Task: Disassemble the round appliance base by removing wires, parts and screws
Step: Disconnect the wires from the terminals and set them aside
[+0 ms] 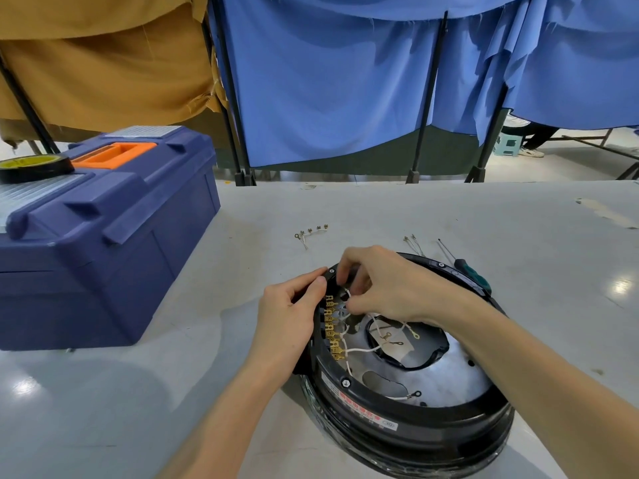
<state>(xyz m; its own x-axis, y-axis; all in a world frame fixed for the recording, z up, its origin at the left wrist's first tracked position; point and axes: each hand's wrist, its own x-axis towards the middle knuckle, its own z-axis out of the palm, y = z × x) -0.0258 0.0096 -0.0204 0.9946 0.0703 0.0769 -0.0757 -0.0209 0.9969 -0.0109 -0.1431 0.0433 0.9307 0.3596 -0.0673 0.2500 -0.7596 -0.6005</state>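
The round black appliance base lies open side up on the grey table, with a silver inner plate. A row of brass terminals runs along its left inner wall, and white wires with ring lugs trail from them. My left hand grips the base's left rim from outside. My right hand reaches in at the top of the terminal row, fingers curled and pinching a white wire there. What its fingertips hold beneath is partly hidden.
A blue toolbox with an orange handle and a tape roll stands at the left. Removed wires and screws lie behind the base, more wires and a green-handled screwdriver at its far right.
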